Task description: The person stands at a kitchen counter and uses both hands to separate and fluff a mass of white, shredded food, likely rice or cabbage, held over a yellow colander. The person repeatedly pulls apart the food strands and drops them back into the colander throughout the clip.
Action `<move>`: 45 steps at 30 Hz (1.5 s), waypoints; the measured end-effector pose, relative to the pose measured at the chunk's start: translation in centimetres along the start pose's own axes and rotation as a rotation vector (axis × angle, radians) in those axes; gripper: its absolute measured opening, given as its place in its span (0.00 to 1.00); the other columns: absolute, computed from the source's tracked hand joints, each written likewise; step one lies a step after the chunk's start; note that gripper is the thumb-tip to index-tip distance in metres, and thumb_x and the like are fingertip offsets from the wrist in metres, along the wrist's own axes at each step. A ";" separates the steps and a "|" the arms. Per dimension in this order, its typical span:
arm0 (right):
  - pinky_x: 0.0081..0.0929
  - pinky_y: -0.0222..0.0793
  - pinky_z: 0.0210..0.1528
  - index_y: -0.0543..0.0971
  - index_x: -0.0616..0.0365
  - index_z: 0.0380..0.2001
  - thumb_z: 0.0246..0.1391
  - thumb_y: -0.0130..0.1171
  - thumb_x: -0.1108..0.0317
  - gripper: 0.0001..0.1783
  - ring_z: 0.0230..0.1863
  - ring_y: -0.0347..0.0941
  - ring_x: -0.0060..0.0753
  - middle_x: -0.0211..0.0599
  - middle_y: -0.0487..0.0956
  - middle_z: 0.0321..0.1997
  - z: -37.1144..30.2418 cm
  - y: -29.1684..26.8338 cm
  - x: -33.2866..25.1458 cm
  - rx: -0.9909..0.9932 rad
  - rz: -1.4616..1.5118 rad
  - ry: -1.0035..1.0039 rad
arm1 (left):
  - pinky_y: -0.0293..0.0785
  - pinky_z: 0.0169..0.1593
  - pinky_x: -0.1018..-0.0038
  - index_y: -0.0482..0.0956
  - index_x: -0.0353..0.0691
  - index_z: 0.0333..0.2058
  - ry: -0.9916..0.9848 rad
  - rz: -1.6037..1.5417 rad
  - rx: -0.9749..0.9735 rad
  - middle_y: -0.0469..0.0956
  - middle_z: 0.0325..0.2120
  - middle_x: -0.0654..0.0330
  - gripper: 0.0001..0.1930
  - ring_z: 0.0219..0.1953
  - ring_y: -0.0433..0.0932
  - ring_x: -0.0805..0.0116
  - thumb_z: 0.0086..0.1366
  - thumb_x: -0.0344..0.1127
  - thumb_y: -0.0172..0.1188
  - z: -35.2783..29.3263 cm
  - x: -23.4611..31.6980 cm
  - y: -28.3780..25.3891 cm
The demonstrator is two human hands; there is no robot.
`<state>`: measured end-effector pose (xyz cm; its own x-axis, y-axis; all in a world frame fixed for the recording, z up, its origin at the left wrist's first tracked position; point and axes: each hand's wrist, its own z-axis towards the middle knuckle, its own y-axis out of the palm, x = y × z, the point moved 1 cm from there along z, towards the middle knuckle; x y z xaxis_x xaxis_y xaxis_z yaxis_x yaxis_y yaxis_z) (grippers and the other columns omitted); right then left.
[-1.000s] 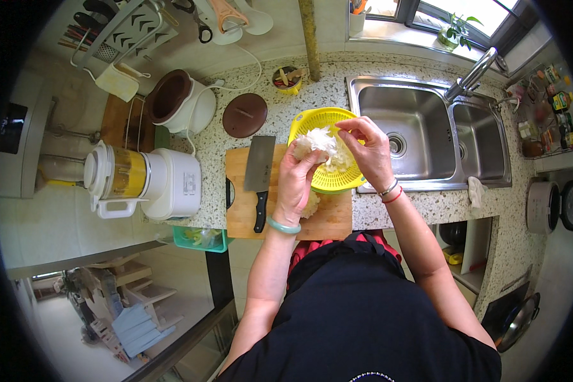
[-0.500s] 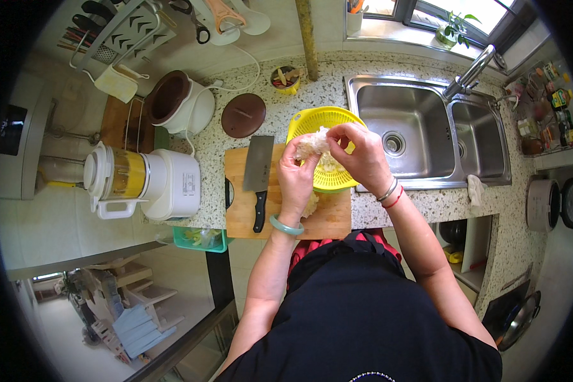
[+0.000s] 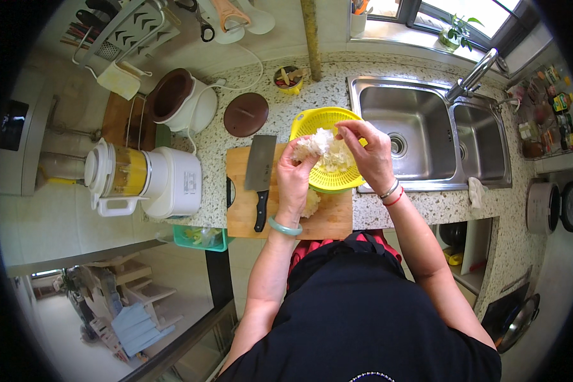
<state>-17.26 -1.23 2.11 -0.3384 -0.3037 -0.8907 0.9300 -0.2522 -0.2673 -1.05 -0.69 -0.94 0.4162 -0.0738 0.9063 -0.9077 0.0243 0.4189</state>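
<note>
- our left hand [image 3: 294,170] is closed round a clump of pale frilly food [image 3: 317,142], fingers curled under it, held up over the near-left rim of the yellow colander [image 3: 312,120].
- our right hand [image 3: 370,153] pinches at the right side of the same clump with thumb and fingertips, rest of the fingers loose; it holds a bit of the clump, no tool.
- change: a second ago both hands were lower, down in the colander with the food spread under them; now the clump is lifted clear and gathered tighter between the hands. we judge that pulling it apart is under way, not finished.
- more of the pale food [image 3: 339,160] lies in the colander, and a lump [image 3: 311,202] sits on the wooden cutting board [image 3: 325,219] just under our left wrist.
- colander sits on the counter [image 3: 270,137] at the board's far right corner, touching the left edge of the sink [image 3: 420,130].
- cleaver [image 3: 260,177] lies flat along the board's left part, untouched, handle toward us.
- brown lid [image 3: 246,114] and white pot [image 3: 183,102] stand at the far side of the counter, well apart from the hands.
- nothing else moved.
</note>
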 end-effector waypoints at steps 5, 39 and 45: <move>0.25 0.70 0.30 0.81 0.58 0.35 0.52 0.62 0.74 0.06 0.28 0.74 0.30 0.38 0.79 0.32 0.3 0.0 0.4 0.048 -0.199 -0.152 | 0.74 0.51 0.77 0.75 0.37 0.48 0.123 0.096 -0.019 0.79 0.44 0.61 0.16 0.45 0.77 0.74 0.61 0.21 0.60 0.3 -0.3 0.0; 0.22 0.73 0.32 0.76 0.63 0.27 0.47 0.62 0.76 0.04 0.25 0.78 0.26 0.38 0.80 0.25 -0.2 0.7 -0.2 -0.050 -0.031 -0.037 | 0.73 0.48 0.77 0.78 0.37 0.42 0.184 0.397 -0.003 0.81 0.40 0.60 0.13 0.43 0.78 0.73 0.58 0.19 0.59 0.1 0.4 0.7; 0.20 0.73 0.33 0.80 0.66 0.33 0.55 0.60 0.74 0.06 0.29 0.77 0.18 0.35 0.82 0.28 -0.2 0.3 1.2 -0.032 0.265 0.204 | 0.73 0.53 0.73 0.73 0.39 0.46 0.000 -0.044 -0.086 0.77 0.46 0.60 0.16 0.48 0.76 0.70 0.61 0.18 0.57 0.6 -0.2 -0.2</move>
<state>-17.39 -1.49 0.91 -0.0519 -0.1643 -0.9850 0.9869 -0.1591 -0.0254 -0.95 -1.23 -1.20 0.4554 -0.0766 0.8870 -0.8807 0.1069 0.4614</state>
